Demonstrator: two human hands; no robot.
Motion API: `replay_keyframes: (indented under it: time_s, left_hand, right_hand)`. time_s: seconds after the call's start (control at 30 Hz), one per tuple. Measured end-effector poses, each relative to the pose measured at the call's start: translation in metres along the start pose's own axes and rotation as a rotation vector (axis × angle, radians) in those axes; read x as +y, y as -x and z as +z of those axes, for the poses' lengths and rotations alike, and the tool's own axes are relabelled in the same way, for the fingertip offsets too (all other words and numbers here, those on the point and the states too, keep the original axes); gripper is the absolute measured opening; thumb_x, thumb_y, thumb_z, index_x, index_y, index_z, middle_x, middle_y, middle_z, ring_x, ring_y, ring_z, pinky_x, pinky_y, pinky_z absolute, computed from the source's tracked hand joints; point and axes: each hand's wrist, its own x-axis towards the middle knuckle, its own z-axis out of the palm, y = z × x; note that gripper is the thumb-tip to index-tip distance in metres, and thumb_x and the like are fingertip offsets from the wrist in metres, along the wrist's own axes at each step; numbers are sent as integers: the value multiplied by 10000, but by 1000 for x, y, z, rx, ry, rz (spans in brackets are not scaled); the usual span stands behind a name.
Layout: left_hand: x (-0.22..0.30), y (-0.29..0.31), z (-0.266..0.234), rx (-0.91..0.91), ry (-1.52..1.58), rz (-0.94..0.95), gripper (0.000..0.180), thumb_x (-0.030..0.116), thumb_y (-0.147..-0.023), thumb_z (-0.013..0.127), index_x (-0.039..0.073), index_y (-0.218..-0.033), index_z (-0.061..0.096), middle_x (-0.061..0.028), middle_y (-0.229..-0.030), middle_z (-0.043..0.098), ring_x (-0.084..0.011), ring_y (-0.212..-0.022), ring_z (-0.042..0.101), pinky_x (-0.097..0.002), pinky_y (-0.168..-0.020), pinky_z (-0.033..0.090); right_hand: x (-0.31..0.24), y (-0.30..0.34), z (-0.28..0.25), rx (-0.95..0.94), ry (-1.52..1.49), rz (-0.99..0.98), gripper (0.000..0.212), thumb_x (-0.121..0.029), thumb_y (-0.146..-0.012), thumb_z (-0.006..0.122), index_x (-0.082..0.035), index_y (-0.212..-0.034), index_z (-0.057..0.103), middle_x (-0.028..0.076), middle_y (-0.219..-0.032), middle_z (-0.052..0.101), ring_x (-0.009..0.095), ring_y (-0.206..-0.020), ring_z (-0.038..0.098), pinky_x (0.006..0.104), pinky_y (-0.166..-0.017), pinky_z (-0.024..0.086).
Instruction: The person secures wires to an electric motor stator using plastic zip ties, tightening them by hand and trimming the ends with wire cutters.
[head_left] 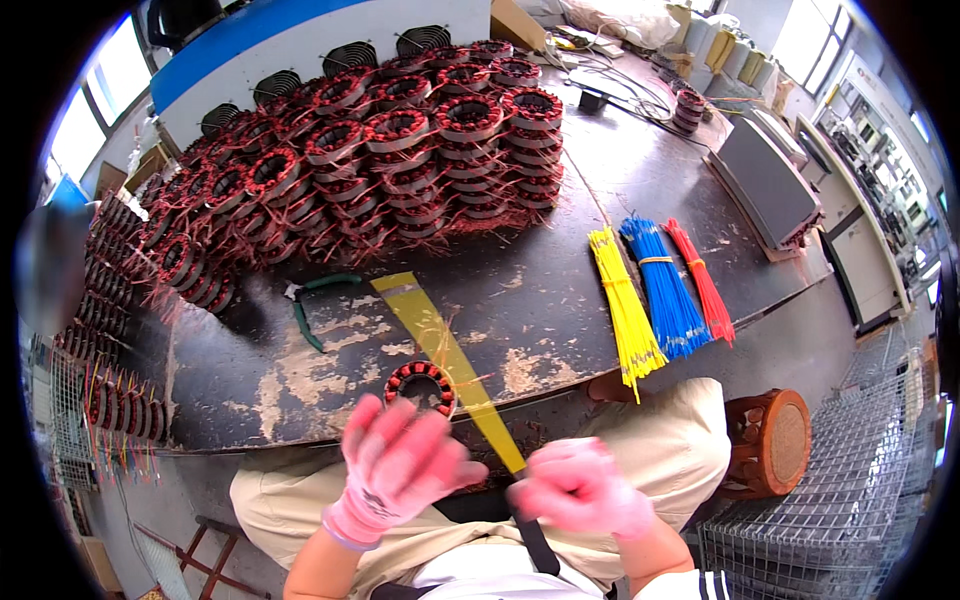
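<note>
A wound stator ring (388,383), with red windings and a dark core, lies near the table's front edge. Just in front of it is my left hand (400,468) in a pink glove, its fingers apart and slightly blurred; no held thing shows. My right hand (583,488), also gloved in pink, is closed beside the lower end of a long translucent yellow strip (440,345). Whatever its curled fingers may hold is hidden. The strip runs from the tabletop past the ring and over the table edge. Green-handled pliers (307,318) lie behind and left of the ring.
Tall stacks of wound stators (410,165) fill the table's back left. Bundles of yellow (625,310), blue (665,290) and red (700,280) wires lie to the right. Beyond them stands a grey panel (765,185). A wooden stool (770,440) is by my right knee.
</note>
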Motion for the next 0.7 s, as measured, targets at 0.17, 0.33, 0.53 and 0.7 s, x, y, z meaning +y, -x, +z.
replay_keyframes:
  time_s: [0.17, 0.33, 0.53, 0.7]
  left_hand:
    - [-17, -2, -10, -46, 96, -1, 312, 65, -737, 811, 127, -1031, 723, -38, -964, 643, -257, -911, 672, -453, -823, 573]
    - [-31, 13, 36, -252, 408, -642, 311, 24, -817, 724, 93, -1120, 709, -91, -946, 677, -283, -809, 696, -379, -685, 555]
    - [-44, 36, 61, -316, 357, -604, 293, -32, -875, 604, 62, -1142, 681, -104, -938, 677, -289, -796, 701, -368, -691, 550]
    - [-47, 29, 52, -398, 419, -603, 289, -18, -895, 585, 44, -1167, 664, -112, -961, 662, -303, -857, 687, -381, -741, 540]
  right_hand:
    - [34, -35, 10, 32, -265, 12, 119, -134, -940, 637, -29, -917, 688, 128, -787, 630, 324, -733, 626, 375, -669, 511]
    - [79, -76, 22, 179, 865, -108, 142, -220, -887, 703, -135, -1001, 699, 46, -907, 670, 255, -911, 643, 394, -797, 513]
    - [103, -45, 56, 213, 765, -29, 151, -240, -877, 716, -153, -977, 645, 45, -736, 646, 269, -721, 657, 408, -677, 511]
    - [94, -46, 49, 213, 413, 233, 160, -212, -885, 728, -65, -949, 715, 116, -830, 700, 316, -796, 684, 413, -688, 530]
